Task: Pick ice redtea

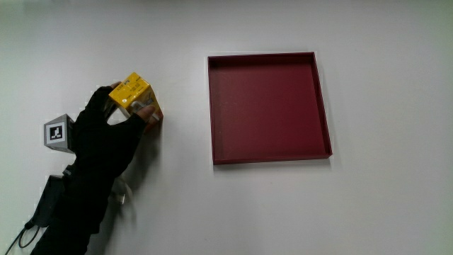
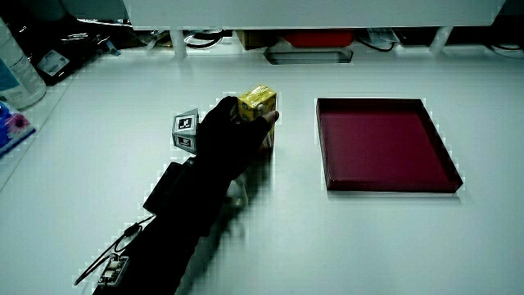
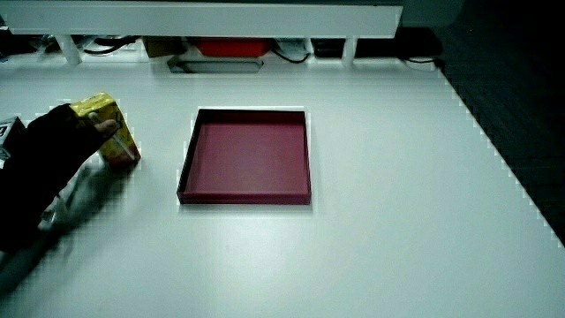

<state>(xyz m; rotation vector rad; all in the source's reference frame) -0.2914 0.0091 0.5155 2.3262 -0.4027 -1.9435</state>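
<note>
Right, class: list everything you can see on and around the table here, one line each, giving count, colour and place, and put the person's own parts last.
Drink carton: one, yellow, on the table beside the tray, gripped by the hand.
Tray: one, dark red, square, shallow, nothing in it, lying flat on the table.
Table: one, white, bearing the carton and the tray.
Partition: one, pale, low, at the table's edge farthest from the person, seen in both side views.
Patterned cube: one, black and white, on the back of the glove.
Hand: one, in a black glove, fingers closed around the carton, forearm reaching back toward the person.
</note>
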